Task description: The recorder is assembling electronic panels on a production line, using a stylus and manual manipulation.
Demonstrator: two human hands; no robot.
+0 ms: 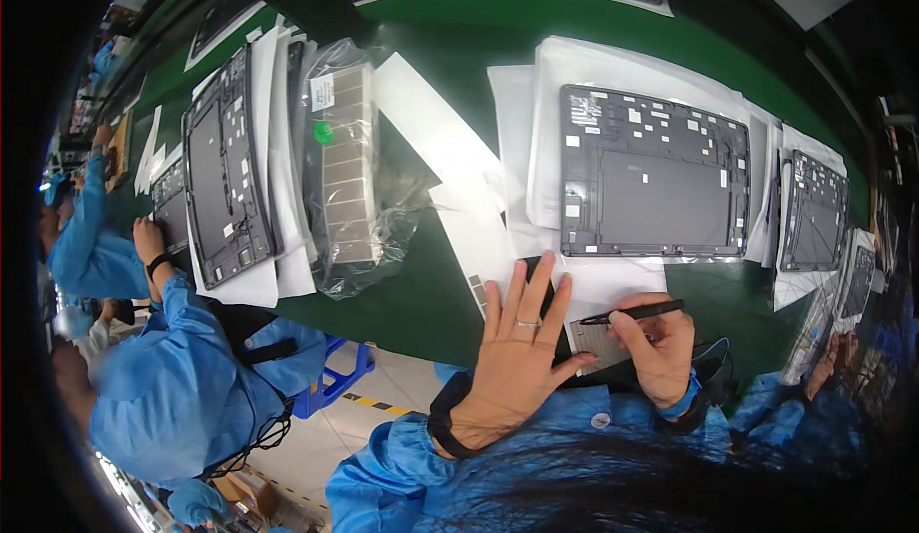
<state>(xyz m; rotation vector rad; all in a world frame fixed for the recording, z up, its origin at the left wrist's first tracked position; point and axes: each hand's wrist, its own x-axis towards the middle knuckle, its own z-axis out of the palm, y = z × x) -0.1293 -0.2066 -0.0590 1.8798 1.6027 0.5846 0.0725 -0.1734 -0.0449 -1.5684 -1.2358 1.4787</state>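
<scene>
My left hand (517, 361) lies with its fingers spread, over the lower end of a white paper strip (474, 236). Its thumb reaches the edge of a small greyish sheet (609, 346) marked in a fine grid. Pinched in my right hand (661, 356) is a slim black pen-shaped tool (651, 310), its pointed tip over that sheet's upper left part. Whether the tip touches the sheet I cannot tell. Just beyond both hands rests a dark grey tablet housing (661, 174) with several small white stickers, on stacked white sheets (546, 150).
A clear plastic bag (335, 150) with tan segmented sheets lies left on the green table (431, 317). More tablet housings lie at left (228, 169) and right (814, 212). A co-worker in blue (172, 389) sits at left, near a blue stool (335, 380).
</scene>
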